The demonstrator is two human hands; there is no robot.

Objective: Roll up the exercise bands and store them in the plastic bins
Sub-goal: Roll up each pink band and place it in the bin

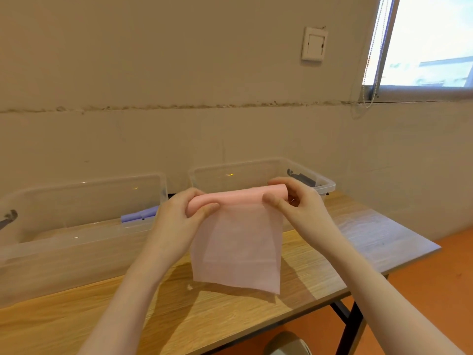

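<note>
The pink band [236,239] was held at frame centre above the table [320,272], its rolled top edge pinched between thumb and curled fingers of the left hand [176,221] and right hand [297,203], the loose tail hanging below. Behind stood two clear bins [76,201], the left holding a purple roll [139,216].
</note>
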